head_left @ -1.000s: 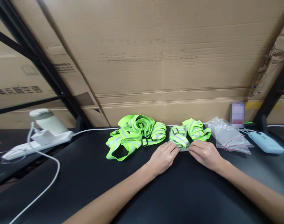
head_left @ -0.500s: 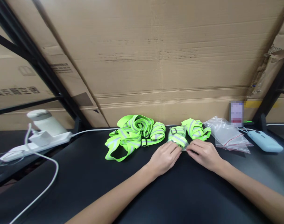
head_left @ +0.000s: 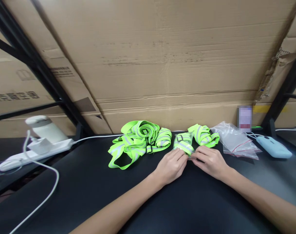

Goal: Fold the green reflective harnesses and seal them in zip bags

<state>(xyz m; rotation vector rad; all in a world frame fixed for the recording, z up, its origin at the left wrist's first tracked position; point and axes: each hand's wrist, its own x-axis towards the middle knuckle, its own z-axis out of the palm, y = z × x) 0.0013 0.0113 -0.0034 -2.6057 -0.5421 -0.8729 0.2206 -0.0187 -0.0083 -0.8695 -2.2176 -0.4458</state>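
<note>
1. Worktop point(head_left: 89, 182): a dark, matte surface that carries everything shown; both forearms reach across it from the near edge.
2. Left hand point(head_left: 171, 165): lying low on the worktop, its fingers point(head_left: 180, 155) drawn together and pinching the near edge of the bagged strap.
3. Right hand point(head_left: 210, 161): mirrors the left, its fingers point(head_left: 199, 154) closed on the same edge from the other side; the fingertips of the two hands almost meet.
4. Bagged strap point(head_left: 183, 143): a folded neon-green reflective strap with a dark buckle, inside a clear bag, lying on the worktop at the fingertips. By appearance it is light, soft and compressible, and the film looks slick, so it is best taken at the bag's mouth, along the sealing edge, not across the bulging middle.
5. Second strap point(head_left: 203, 135): a folded bundle just behind the right hand, touching the bagged one; whether it is bagged cannot be told.
6. Loose straps point(head_left: 138, 141): a limp, tangled heap to the left, apart from both hands.
7. Bags point(head_left: 235, 141): a slack stack of clear bags with red seal lines, to the right.
8. Blue device point(head_left: 273, 147) far right; power strip point(head_left: 31, 151) with a white cable far left.
9. Cardboard point(head_left: 162, 65): large sheets leaning behind the worktop.
</note>
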